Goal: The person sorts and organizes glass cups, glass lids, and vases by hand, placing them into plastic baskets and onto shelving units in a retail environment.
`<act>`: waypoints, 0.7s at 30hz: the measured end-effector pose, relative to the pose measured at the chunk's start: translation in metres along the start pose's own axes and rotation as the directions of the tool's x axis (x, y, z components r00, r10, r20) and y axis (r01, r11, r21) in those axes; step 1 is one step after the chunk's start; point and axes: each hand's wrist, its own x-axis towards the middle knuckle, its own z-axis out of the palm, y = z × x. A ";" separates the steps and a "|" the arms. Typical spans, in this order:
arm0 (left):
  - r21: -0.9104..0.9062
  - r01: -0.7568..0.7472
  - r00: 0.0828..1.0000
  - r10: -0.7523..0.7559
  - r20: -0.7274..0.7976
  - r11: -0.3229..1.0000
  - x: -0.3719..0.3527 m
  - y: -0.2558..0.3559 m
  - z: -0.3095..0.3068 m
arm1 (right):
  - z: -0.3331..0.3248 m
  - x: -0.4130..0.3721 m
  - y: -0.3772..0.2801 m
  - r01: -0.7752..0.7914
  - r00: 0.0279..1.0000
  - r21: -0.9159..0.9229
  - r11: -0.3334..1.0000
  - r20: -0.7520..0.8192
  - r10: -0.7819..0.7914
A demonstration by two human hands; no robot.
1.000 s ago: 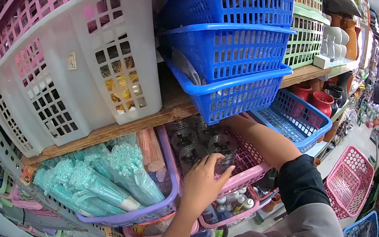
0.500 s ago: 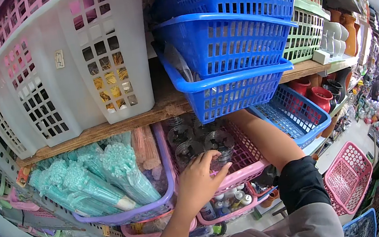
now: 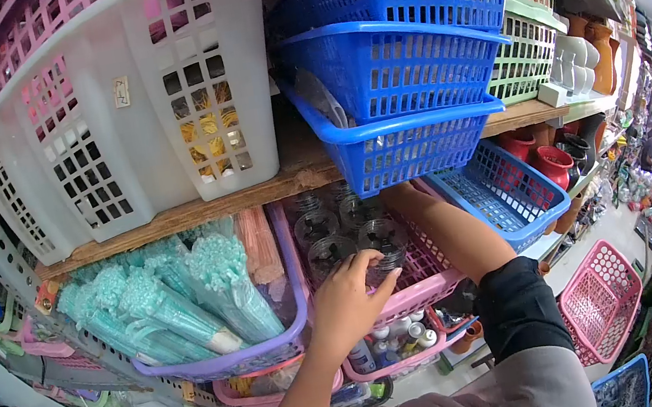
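My left hand (image 3: pixel 349 292) is at the near edge of the pink basket (image 3: pixel 410 303). Its thumb and index finger curve around the near side of a clear round plastic container (image 3: pixel 383 237); the other fingertips are hidden. More clear round containers (image 3: pixel 330 252) with dark contents stand beside and behind it in rows. My right hand (image 3: pixel 398 195) reaches into the back of the same basket, under the overhanging blue basket (image 3: pixel 411 147). Only its wrist side shows, so its fingers and anything in them are hidden.
A purple basket (image 3: pixel 299 327) left of the hands holds bundles of mint-green stems (image 3: pixel 178 295). A white crate (image 3: pixel 153 137) and stacked blue baskets overhang from the wooden shelf (image 3: pixel 313 178). To the right sits a light blue basket (image 3: pixel 514 208). Small bottles (image 3: pixel 403 340) are below.
The view has shifted slightly, so the shelves sit a little differently in the picture. My left hand keeps its place at the container. My right wrist is still at the back of the basket.
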 end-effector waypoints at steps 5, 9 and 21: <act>0.026 0.009 1.000 -0.008 -0.027 1.000 -0.001 0.001 0.000 | -0.029 0.013 -0.005 0.011 0.999 -0.036 0.999 0.042 -0.010; 0.031 0.015 1.000 -0.015 -0.016 0.999 -0.002 0.004 -0.001 | -0.048 -0.009 0.010 -0.012 0.994 -0.074 0.997 0.104 0.020; 0.202 -0.328 0.886 0.375 -0.273 0.923 -0.008 0.031 0.005 | -0.234 -0.258 -0.027 -0.200 0.978 0.282 0.938 -0.001 0.209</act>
